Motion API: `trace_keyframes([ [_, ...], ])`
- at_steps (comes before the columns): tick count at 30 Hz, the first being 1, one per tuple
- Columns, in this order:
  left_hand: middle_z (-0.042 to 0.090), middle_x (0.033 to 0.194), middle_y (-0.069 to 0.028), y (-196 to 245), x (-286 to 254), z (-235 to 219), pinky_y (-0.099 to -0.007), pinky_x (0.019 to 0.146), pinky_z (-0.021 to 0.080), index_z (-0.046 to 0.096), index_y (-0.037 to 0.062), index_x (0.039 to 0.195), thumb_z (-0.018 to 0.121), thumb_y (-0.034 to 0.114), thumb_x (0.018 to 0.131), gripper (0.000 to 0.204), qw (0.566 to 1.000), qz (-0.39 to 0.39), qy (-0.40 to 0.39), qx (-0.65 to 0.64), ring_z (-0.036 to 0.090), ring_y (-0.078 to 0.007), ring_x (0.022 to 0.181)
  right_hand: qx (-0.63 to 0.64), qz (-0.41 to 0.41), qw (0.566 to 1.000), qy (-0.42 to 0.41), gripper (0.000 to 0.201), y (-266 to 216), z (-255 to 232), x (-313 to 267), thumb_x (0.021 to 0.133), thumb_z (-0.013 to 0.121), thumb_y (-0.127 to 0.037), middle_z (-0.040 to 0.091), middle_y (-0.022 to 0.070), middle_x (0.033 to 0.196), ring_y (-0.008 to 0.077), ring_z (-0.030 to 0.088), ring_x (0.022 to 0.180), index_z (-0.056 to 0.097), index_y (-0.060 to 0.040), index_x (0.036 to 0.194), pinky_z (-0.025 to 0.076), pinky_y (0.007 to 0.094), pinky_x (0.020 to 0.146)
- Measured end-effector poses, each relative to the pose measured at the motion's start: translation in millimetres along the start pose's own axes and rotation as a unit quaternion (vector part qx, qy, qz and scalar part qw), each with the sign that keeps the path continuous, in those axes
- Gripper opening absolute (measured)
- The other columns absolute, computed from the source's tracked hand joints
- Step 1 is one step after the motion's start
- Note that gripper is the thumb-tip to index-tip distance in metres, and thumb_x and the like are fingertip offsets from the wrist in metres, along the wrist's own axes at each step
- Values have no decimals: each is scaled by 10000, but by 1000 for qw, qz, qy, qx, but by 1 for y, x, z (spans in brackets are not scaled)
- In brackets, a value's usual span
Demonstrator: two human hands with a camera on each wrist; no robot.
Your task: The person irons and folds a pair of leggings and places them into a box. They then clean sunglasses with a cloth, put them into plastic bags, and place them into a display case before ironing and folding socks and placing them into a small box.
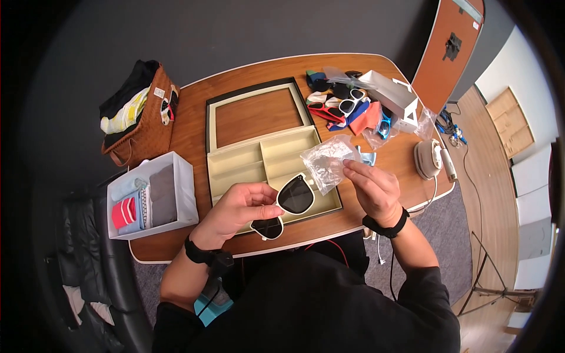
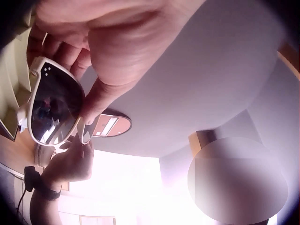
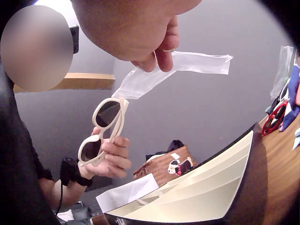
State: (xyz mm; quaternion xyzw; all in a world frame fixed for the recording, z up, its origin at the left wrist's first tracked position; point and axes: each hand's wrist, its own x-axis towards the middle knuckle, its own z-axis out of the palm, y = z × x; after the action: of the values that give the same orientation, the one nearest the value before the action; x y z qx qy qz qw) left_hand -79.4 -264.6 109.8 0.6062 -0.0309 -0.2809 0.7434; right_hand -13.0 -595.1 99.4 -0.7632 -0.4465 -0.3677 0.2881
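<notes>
White-framed sunglasses with dark lenses [image 1: 295, 196] are held by the left hand [image 1: 242, 210], its thumb on the front near the bridge. The right hand [image 1: 375, 189] pinches a clear plastic bag [image 1: 328, 163] by its edge, just right of the glasses. In the right wrist view the bag [image 3: 201, 63] hangs flat from the fingertips, its lower end beside the upper lens of the sunglasses [image 3: 108, 114]. Below both hands lies a divided box with cream compartments [image 1: 236, 165], its framed lid folded back.
A pile of sunglasses and colourful cloths [image 1: 338, 106] lies at the back right beside a white carton [image 1: 388, 94]. A white handheld appliance [image 1: 428, 159] stands at the right edge. On the left are a white bin of folded cloths [image 1: 187, 189] and a woven basket [image 1: 148, 132].
</notes>
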Motion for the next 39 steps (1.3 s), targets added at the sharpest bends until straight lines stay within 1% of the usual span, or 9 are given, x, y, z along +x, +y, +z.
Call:
trace_keyframes([
  [17, 760, 1042, -63, -1, 4, 5, -256, 868, 561, 703, -39, 1225, 822, 118, 969, 323, 1000, 8, 14, 22, 713, -108, 950, 30, 32, 999, 18, 242, -11, 4, -3, 810, 792, 99, 797, 151, 1067, 269, 797, 907, 763, 16, 1036, 642, 335, 725],
  [23, 746, 1045, -54, -5, 6, 8, -265, 867, 568, 702, -35, 1241, 830, 111, 960, 342, 999, 27, 24, 21, 707, -108, 946, 90, 81, 992, 26, 252, -26, 15, -3, 856, 789, 81, 733, 199, 1225, 343, 760, 1046, 740, 55, 1102, 625, 373, 875],
  [28, 744, 1066, -47, -17, 5, 9, -264, 875, 558, 703, -28, 1236, 847, 117, 943, 357, 998, 38, 37, 25, 690, -104, 965, 170, 171, 970, 33, 211, -41, 22, -7, 873, 797, 77, 730, 194, 1213, 315, 729, 1120, 751, 53, 1077, 583, 379, 957],
  [30, 752, 1090, -43, -25, 6, 7, -266, 887, 531, 706, -17, 1227, 855, 116, 931, 358, 996, 49, 49, 53, 678, -100, 993, 253, 277, 918, 129, 149, -49, 40, -11, 887, 790, 82, 728, 180, 1170, 284, 725, 1059, 761, 45, 1028, 580, 361, 930],
  [31, 759, 1109, -44, -31, 6, 6, -271, 894, 505, 708, -7, 1218, 856, 111, 926, 348, 995, 59, 52, 67, 677, -101, 1008, 287, 284, 899, 167, 181, -48, 51, -12, 903, 775, 113, 701, 119, 1113, 211, 705, 1018, 720, 37, 1057, 574, 321, 929],
  [32, 759, 1109, -44, -34, 6, 6, -271, 894, 505, 708, -7, 1218, 856, 111, 926, 348, 995, 58, 50, 70, 677, -101, 1008, 286, 285, 899, 170, 181, -52, 57, -8, 903, 775, 113, 701, 119, 1113, 211, 705, 1018, 720, 37, 1057, 574, 321, 929],
  [34, 764, 1111, -46, -39, 4, 8, -273, 884, 495, 710, -2, 1213, 855, 106, 924, 341, 995, 61, 62, 53, 680, -101, 999, 503, 387, 724, 269, 280, -57, 65, -1, 913, 756, 147, 647, 65, 1095, 156, 686, 1032, 645, 15, 1132, 569, 286, 949],
  [35, 764, 1111, -46, -40, 4, 7, -273, 884, 495, 710, -2, 1213, 855, 106, 924, 341, 995, 61, 62, 55, 680, -101, 999, 544, 394, 699, 246, 415, -53, 69, -6, 916, 744, 171, 593, 47, 1125, 134, 679, 1065, 550, -13, 1234, 574, 273, 967],
  [39, 771, 1103, -40, -45, 1, 7, -271, 870, 491, 710, 0, 1214, 857, 106, 925, 341, 988, 99, 70, 94, 685, -96, 994, 593, 435, 633, 243, 550, -49, 72, -5, 898, 759, 171, 589, 84, 1231, 166, 701, 1105, 495, -46, 1329, 592, 298, 986],
])
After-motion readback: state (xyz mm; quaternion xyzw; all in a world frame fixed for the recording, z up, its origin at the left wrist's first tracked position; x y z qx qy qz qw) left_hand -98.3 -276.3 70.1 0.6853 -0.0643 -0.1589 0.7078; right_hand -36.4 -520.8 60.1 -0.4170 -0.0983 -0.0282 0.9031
